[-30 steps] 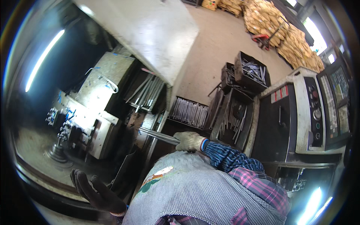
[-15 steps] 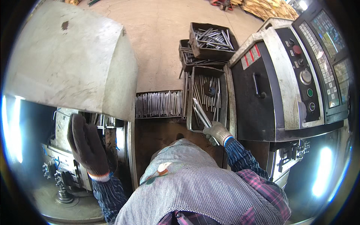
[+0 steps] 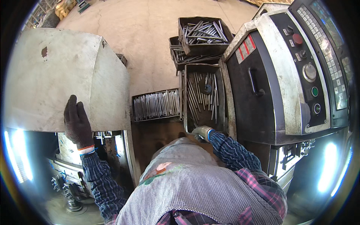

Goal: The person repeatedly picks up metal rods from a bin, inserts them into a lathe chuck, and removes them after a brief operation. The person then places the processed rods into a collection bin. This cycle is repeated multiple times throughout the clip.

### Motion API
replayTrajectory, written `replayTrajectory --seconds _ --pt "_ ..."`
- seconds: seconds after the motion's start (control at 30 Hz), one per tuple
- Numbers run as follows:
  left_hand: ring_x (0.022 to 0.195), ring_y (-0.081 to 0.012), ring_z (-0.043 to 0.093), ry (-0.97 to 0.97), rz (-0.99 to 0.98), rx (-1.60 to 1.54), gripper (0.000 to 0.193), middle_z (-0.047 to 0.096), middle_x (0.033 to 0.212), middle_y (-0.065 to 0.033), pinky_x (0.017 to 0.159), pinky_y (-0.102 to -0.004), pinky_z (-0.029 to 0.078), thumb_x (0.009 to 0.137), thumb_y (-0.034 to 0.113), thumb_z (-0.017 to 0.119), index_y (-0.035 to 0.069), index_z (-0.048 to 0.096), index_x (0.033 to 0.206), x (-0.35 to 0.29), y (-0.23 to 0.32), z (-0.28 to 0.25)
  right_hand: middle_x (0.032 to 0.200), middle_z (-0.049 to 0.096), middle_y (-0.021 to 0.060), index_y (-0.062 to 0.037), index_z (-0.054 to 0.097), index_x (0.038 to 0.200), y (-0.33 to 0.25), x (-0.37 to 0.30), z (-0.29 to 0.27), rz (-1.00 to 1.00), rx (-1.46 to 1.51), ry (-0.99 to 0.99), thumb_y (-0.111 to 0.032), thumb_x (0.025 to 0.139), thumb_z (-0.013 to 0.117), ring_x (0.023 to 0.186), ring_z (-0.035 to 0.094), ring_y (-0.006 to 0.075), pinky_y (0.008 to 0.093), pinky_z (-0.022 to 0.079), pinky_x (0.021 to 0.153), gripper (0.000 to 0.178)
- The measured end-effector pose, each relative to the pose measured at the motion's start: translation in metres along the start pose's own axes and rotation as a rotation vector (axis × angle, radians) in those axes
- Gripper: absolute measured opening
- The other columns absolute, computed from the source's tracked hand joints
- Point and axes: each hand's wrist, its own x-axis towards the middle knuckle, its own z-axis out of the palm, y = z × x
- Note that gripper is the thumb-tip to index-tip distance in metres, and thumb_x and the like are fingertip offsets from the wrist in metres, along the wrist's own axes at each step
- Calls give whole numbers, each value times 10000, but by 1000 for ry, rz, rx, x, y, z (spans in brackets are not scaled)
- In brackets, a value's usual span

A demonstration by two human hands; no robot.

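Observation:
My left hand (image 3: 78, 123), in a dark work glove, has its fingers stretched upward against the lower part of the white machine cover (image 3: 71, 82). It holds nothing. My right hand (image 3: 203, 132), in a lighter, soiled glove, is at the near edge of a dark metal tray (image 3: 224, 108). Its fingers bend downward and are mostly hidden, so their grip does not show. No rod sticks out of this hand. Loose metal rods (image 3: 192, 98) lie lengthwise in the tray, along with a small tool with a blue part (image 3: 207, 88).
Left of the tray, a low box (image 3: 133, 108) holds a tight row of short rods. Beyond stand stacked dark bins (image 3: 204, 49) heaped with rods. A control panel (image 3: 308, 75) with buttons and a black door handle (image 3: 255, 83) flank my right. Machine tooling (image 3: 71, 187) is at lower left.
My left hand has risen, with its fingers now against the cover. My right hand has moved left and slightly lower; the rods it held no longer show in it. The view has shifted.

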Motion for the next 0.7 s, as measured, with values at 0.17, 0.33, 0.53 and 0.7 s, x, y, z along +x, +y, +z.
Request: replayTrajectory --seconds 0.17,0.33,0.53,0.7 --pt "1123 -334 722 44 92 39 290 737 1237 -157 888 -452 614 1030 182 677 103 700 1308 -6 -9 6 867 734 127 -24 720 1057 3 10 22 -228 -397 106 -457 1032 557 703 678 218 399 531 661 463" --pt "1095 -337 735 49 100 17 286 740 1235 -151 868 -454 621 1026 187 683 108 705 1300 -3 2 1 1172 731 225 -4 703 1300 -12 -15 49 -139 -779 308 -638 1036 420 1102 703 380 514 526 965 743" --pt "1078 -326 743 62 135 15 287 742 1232 -142 854 -449 629 1020 208 691 112 718 1290 -6 -5 0 1172 749 251 21 723 1246 -35 -90 69 -174 -819 399 -596 1053 399 1106 730 394 525 558 982 723" --pt "1072 -313 748 86 151 10 290 745 1225 -137 842 -438 635 1018 222 692 113 722 1285 -8 -9 1 992 772 217 13 671 1297 -26 -109 64 -160 -602 356 -554 1085 383 962 753 345 454 579 892 670"
